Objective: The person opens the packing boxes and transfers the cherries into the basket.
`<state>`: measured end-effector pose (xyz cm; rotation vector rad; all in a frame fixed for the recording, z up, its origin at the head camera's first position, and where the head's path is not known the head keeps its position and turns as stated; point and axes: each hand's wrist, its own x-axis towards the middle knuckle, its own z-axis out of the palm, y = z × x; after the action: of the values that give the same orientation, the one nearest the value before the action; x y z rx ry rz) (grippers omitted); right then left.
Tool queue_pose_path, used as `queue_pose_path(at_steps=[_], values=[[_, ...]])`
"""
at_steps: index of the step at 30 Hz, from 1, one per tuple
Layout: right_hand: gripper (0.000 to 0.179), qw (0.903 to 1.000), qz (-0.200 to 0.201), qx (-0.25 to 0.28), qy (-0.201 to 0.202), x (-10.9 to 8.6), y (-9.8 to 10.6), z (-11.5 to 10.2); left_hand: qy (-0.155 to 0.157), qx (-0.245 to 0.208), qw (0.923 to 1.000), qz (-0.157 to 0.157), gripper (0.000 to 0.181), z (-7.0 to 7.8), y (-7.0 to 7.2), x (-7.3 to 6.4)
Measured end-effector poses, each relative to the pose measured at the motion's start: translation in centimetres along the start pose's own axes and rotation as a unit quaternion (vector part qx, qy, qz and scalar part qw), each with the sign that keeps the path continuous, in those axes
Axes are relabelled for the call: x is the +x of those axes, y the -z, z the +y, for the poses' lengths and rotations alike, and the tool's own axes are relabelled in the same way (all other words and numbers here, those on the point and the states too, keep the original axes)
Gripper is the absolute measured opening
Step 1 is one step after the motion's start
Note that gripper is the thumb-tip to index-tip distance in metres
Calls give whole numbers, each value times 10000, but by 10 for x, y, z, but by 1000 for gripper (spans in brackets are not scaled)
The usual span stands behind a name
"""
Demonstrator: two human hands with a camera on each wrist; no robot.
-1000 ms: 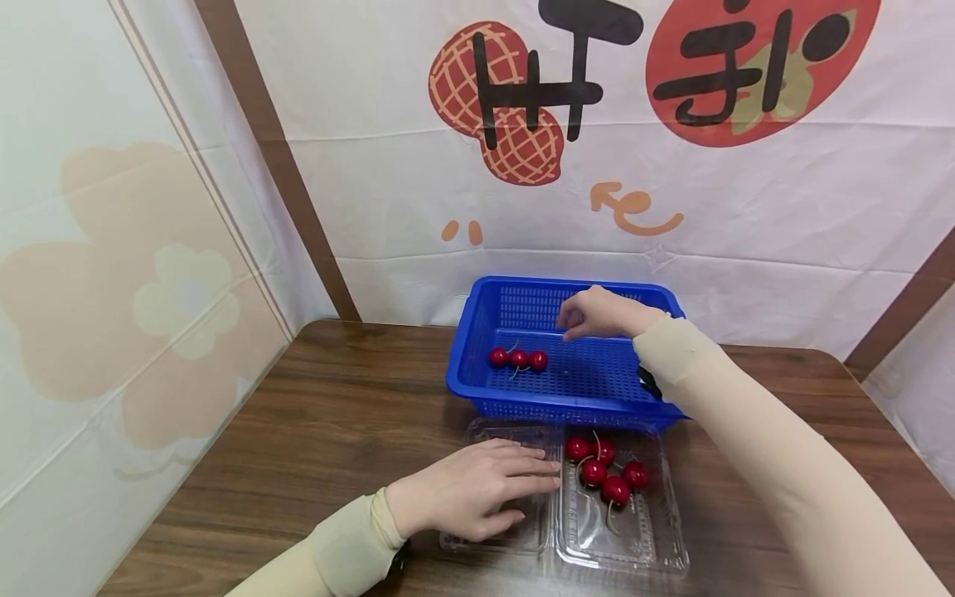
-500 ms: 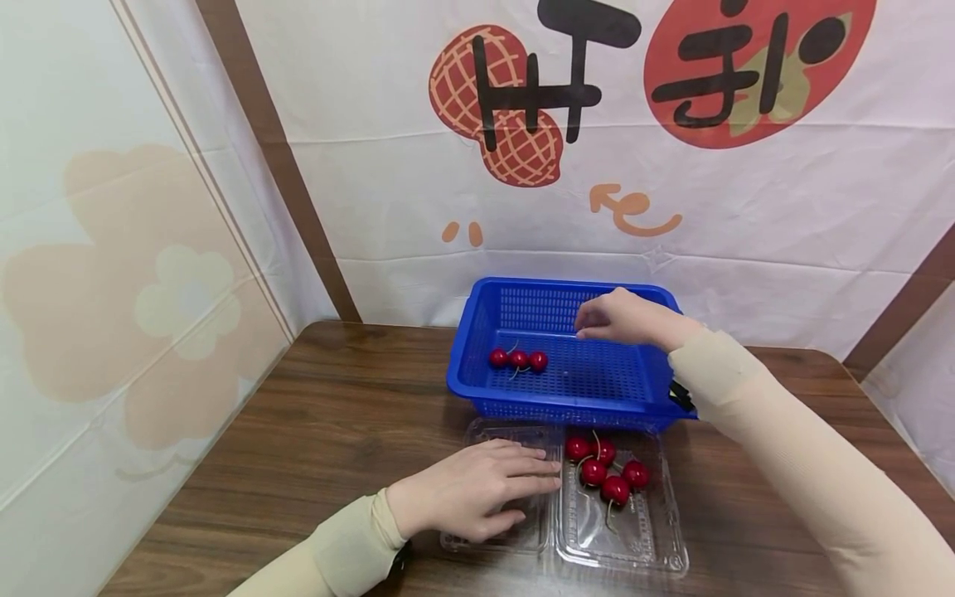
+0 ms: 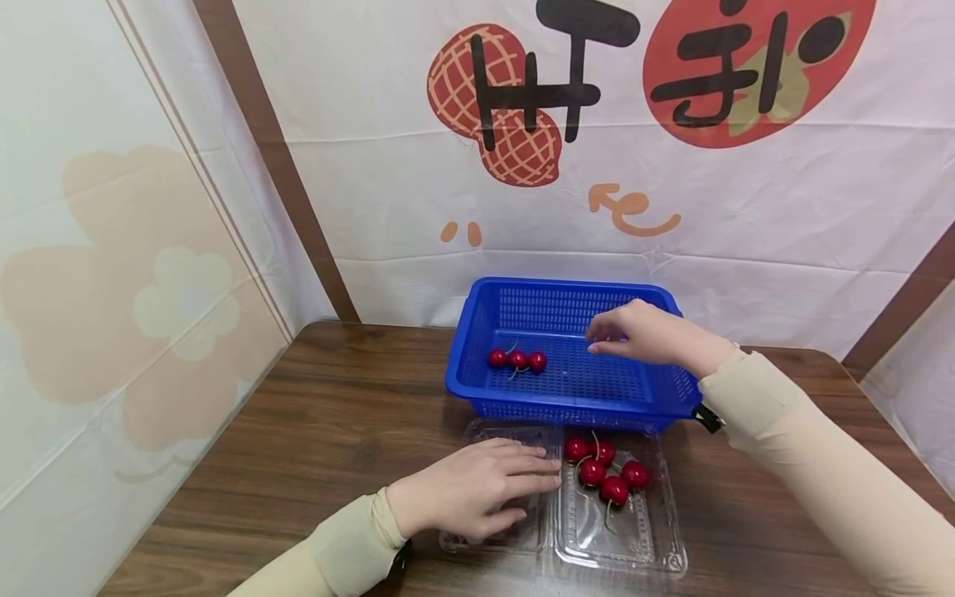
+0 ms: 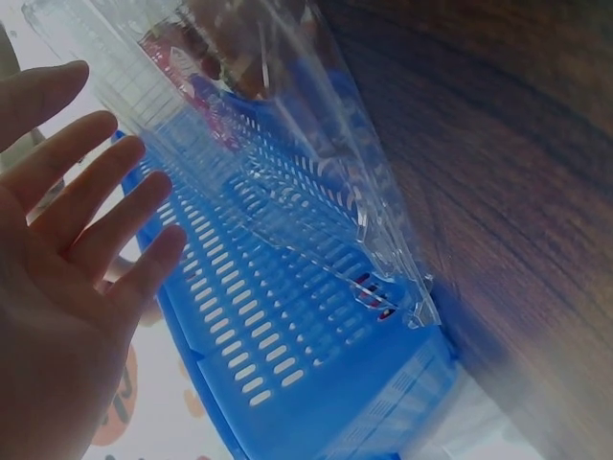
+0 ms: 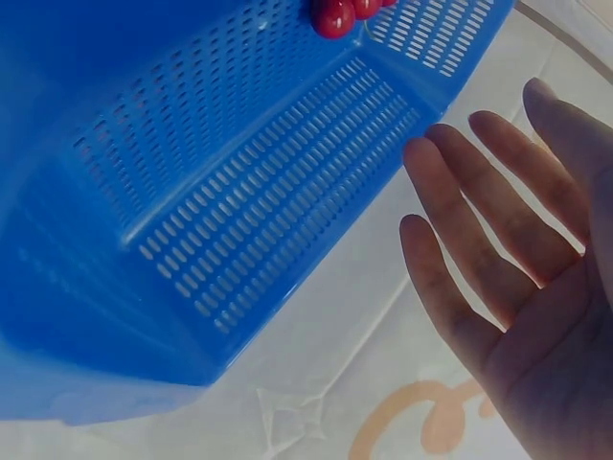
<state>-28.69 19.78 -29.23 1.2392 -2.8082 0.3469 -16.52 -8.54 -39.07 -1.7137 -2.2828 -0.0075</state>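
Note:
My left hand (image 3: 477, 489) lies with fingers spread over the left half of a clear plastic clamshell box (image 3: 567, 539). Several red cherries (image 3: 613, 491) with stems sit in the box's right half. Over the right side of a blue plastic basket (image 3: 477, 390) hovers my right hand (image 3: 656, 336), palm down, its fingers loosely bent around nothing. Three more cherries (image 3: 518, 360) rest in a row on the basket floor, left of that hand. The right wrist view shows the right hand (image 5: 527, 259) with relaxed, bare fingers above the basket (image 5: 249, 192).
The basket stands at the back of a brown wooden table (image 3: 358, 414), right behind the clear box. A white printed cloth (image 3: 388, 199) hangs behind the table, and a pale panel with a flower print (image 3: 134, 290) borders its left side.
My right hand has drifted right and slightly nearer to me above the basket, its fingers loosening a little. The left hand and the cherries have stayed in place.

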Motion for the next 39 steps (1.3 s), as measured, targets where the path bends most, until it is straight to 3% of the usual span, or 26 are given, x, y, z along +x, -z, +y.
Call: queue_pose_path(at_steps=[16, 26, 35, 39], values=[[16, 9998, 140, -16, -128, -36, -4, -3, 48, -81, 10000, 26, 48, -1, -2, 3], [8, 9987, 402, -322, 51, -57, -10, -12, 20, 2, 9998, 193, 46, -2, -3, 4], [4, 9989, 319, -243, -246, -72, -14, -18, 12, 0, 9998, 177, 46, -2, -3, 6], [5, 9986, 428, -249, -171, -77, -16, -20, 24, 17, 9999, 162, 47, -2, -3, 7]])
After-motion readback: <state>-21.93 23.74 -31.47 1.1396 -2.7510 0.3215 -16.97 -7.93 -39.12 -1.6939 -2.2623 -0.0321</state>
